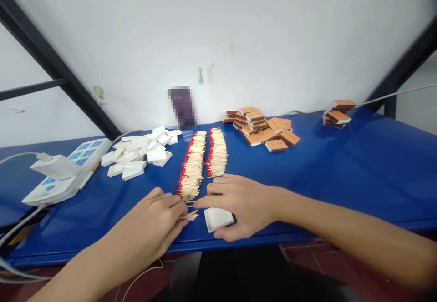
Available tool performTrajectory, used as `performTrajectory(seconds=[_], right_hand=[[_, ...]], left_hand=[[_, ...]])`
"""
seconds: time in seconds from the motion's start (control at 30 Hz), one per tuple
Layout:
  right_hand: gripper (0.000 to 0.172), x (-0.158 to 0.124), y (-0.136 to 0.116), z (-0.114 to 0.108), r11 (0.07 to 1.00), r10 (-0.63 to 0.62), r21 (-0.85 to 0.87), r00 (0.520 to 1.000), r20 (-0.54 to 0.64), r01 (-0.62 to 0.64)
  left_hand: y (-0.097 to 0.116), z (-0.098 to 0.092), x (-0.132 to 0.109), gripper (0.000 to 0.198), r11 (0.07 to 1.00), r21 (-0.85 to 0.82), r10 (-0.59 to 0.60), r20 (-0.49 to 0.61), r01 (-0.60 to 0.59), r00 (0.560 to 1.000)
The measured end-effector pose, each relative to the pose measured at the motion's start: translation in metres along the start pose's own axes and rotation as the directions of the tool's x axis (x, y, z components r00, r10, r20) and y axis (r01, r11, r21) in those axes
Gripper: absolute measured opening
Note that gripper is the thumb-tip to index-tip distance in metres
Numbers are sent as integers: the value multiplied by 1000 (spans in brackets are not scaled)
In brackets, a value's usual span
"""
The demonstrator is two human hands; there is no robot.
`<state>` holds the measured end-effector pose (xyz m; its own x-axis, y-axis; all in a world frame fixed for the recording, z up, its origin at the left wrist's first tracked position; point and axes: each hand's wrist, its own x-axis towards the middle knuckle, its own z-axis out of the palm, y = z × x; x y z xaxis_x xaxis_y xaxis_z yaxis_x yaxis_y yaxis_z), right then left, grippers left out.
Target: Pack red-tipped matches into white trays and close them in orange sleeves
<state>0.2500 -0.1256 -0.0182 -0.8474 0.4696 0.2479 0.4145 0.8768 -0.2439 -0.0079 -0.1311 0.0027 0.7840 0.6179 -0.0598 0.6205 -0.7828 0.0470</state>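
My left hand [164, 218] is closed around a small bunch of matchsticks [192, 216], whose bare ends stick out toward the right. Under my right hand [241, 206] is a white matchbox tray [216, 218], gripped between thumb and fingers with its open end facing left. The right index finger reaches to a few loose matchsticks near the left fingertips. Just beyond both hands lie two long rows of red-headed matches, a longer left row [193, 165] and a shorter right row [217, 153], heads pointing left.
White empty-looking trays [133, 156] are heaped at the left. Orange matchboxes [261, 127] are piled at the back right, with a smaller stack [338, 113] farther right. A power strip [68, 170] with a plugged-in adapter and cables sits at the blue table's [324, 179] left end.
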Motion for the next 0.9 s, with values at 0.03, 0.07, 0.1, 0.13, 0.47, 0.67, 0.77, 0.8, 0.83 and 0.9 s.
performTrajectory(seconds=[0.03,0.07,0.1,0.13,0.47,0.67,0.77,0.8,0.83,0.9], right_hand=[[54,0,0,0,1000,-1,-2,1000,2,1],[54,0,0,0,1000,-1,-3,1000,4,1],[53,-1,0,0,1000,0,-4,1000,5,0],[52,-1,0,1,1000,0,-5,1000,5,0],[53,-1,3,4,999,-19,-36,1000,-14,19],[54,0,3,2,1000,-12,-28,1000,-9,12],[55,-1,2,1,1000,-11,-29,1000,-3,11],[55,-1,2,1,999,-12,-32,1000,-3,12],[55,-1,3,2,999,-12,-35,1000,-4,12],[55,0,3,2,999,-13,-41,1000,-6,12]], left_hand=[[-2,0,0,32,1000,-23,4,29,-3,1000],[-5,-1,0,32,998,-59,3,48,0,999],[-7,-2,0,32,995,-100,-3,78,11,997],[-8,-4,0,32,990,-140,-5,102,20,995],[-13,-18,11,26,934,-339,-36,216,110,976],[-13,-20,8,27,939,-323,-53,216,122,975],[-10,-20,6,29,950,-288,-61,205,120,977],[-10,-19,5,28,954,-280,-55,191,108,980],[-9,-18,4,27,958,-273,-45,176,93,983],[-9,-14,2,25,967,-248,-29,146,65,989]])
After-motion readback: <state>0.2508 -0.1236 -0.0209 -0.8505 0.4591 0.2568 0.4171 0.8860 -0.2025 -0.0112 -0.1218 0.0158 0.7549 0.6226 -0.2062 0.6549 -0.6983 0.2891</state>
